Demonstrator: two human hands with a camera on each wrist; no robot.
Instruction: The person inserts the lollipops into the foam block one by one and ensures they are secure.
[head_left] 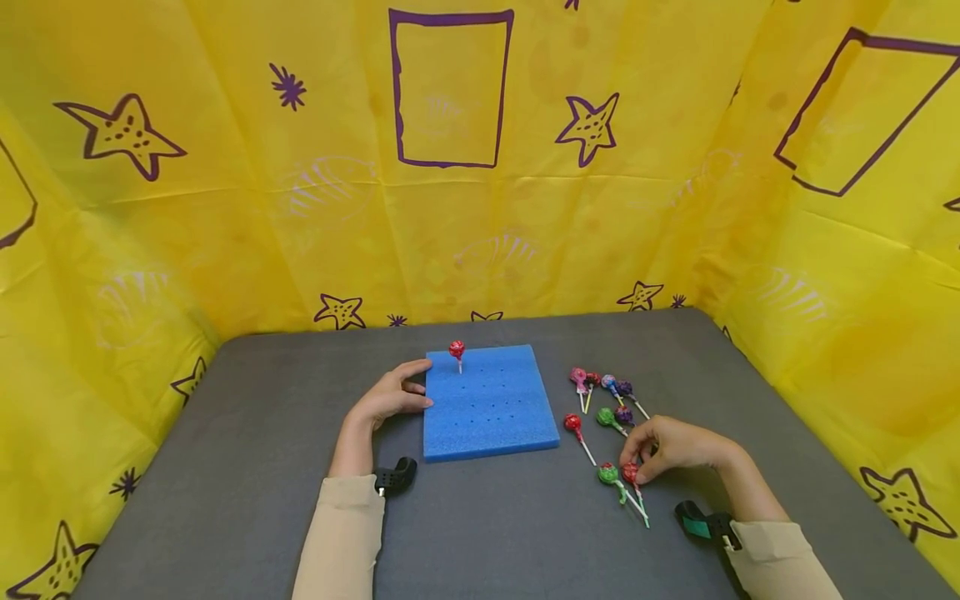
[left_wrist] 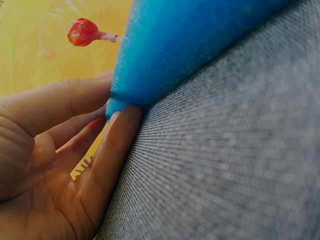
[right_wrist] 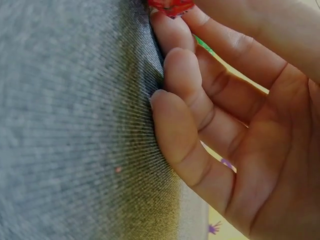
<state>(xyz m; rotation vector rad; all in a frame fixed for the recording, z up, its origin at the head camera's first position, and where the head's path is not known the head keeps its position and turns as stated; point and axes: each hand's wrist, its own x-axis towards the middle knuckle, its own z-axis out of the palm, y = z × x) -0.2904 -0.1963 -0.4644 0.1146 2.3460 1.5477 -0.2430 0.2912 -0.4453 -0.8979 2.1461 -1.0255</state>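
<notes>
A blue foam block (head_left: 487,408) with rows of small holes lies in the middle of the grey table (head_left: 247,467). One red lollipop (head_left: 457,350) stands upright in its far left corner, also seen as the red lollipop (left_wrist: 84,31) in the left wrist view. My left hand (head_left: 416,388) rests with straight fingers (left_wrist: 117,135) against the foam block's (left_wrist: 190,45) left edge. My right hand (head_left: 639,467) pinches the head of a red lollipop (head_left: 630,472) lying on the table, its red head (right_wrist: 170,5) between thumb and forefinger. A green lollipop (head_left: 608,474) lies right beside it.
Several more lollipops (head_left: 600,400) in pink, red, green and purple lie loose on the table right of the foam. Yellow cloth walls (head_left: 450,208) with purple stars close in the back and both sides. A black wrist camera (head_left: 395,477) sits by each cuff.
</notes>
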